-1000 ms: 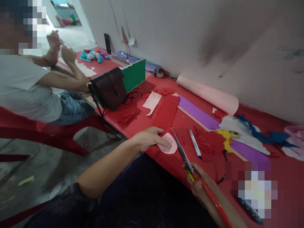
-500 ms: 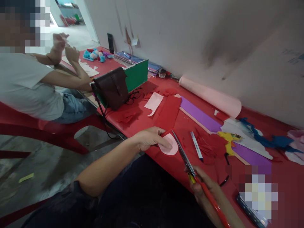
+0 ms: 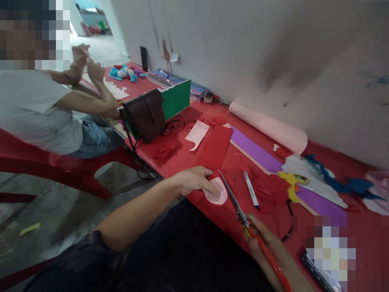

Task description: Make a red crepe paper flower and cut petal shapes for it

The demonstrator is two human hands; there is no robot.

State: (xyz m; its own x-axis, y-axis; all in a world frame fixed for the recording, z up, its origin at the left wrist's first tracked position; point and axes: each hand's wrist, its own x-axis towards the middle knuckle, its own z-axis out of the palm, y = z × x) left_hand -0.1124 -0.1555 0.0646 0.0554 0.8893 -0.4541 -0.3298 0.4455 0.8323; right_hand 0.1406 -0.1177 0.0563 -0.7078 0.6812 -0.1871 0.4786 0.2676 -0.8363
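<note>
My left hand (image 3: 194, 181) pinches a small piece of red felt with a rounded pink paper template (image 3: 216, 192) on top, thumb pressing the pink shape near the red table's front edge. My right hand (image 3: 261, 239) grips the red and yellow handles of a pair of scissors (image 3: 236, 201). The blades point up and away, running along the right side of the pink shape. A white marker pen (image 3: 251, 189) lies just right of the blades, beside a heap of red felt scraps (image 3: 269, 188).
On the red table (image 3: 231, 160) lie a red felt strip (image 3: 215, 147), a purple sheet (image 3: 257, 150), a pink roll (image 3: 269, 126), blue scraps (image 3: 340, 182), a brown bag (image 3: 146, 114) and a green box (image 3: 176, 97). Another person sits at left on a red chair (image 3: 54, 166), hands raised.
The view has drifted slightly. Both my hands keep their grips, with the scissors still at the edge of the pink shape. The seated person's hands stay raised.
</note>
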